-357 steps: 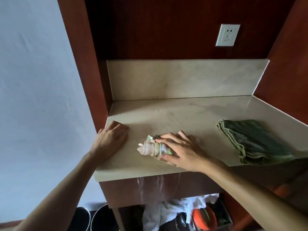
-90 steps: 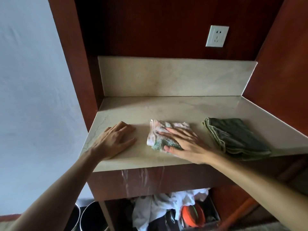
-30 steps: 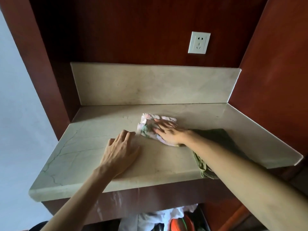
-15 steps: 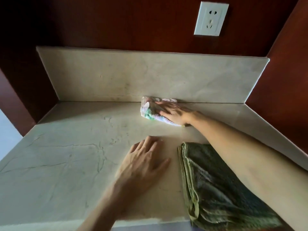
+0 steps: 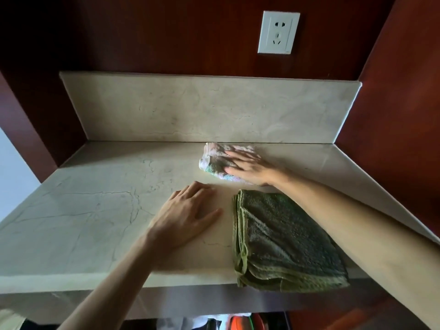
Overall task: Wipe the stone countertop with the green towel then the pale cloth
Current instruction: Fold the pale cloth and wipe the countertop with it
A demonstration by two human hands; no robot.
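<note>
The pale cloth (image 5: 215,160), folded, pinkish with green patches, lies at the back of the beige stone countertop (image 5: 95,210), touching the backsplash. My right hand (image 5: 250,167) presses flat on it, fingers spread and pointing left. The folded green towel (image 5: 283,241) rests on the counter's front right, its edge overhanging the front; my right forearm passes over its right side. My left hand (image 5: 188,215) lies palm-down on the bare stone just left of the towel, holding nothing.
A stone backsplash (image 5: 190,110) stands along the back, and dark red wood panels close both sides. A white wall socket (image 5: 278,32) sits above. Below the counter's front edge, white and orange items (image 5: 238,322) show in an open space.
My right hand has slid the pale cloth to the right along the backsplash. The left hand stays flat on the stone. The green towel has not moved.
</note>
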